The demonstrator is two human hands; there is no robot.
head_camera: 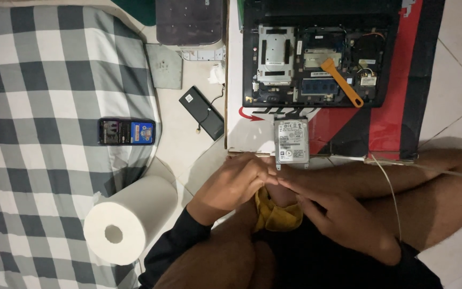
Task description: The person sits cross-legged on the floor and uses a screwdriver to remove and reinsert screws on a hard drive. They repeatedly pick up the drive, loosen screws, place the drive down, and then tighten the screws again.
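My left hand (235,182) and my right hand (343,217) meet over my crossed legs, fingertips touching just below a silver hard drive (291,140) lying on a red, white and black mat (391,118). A yellow cloth (276,217) is bunched under both hands; whether either hand grips it or something small is hidden. Beyond the drive lies an opened laptop (316,59) with its bottom cover off, and an orange pry tool (342,81) rests across its inner parts.
A paper towel roll (129,219) and a lit phone (126,131) sit on a grey-and-white checked blanket (38,107) at left. A black flat battery (202,112) and a grey plate (164,65) lie on the tiled floor. A thin cable (389,184) crosses my right leg.
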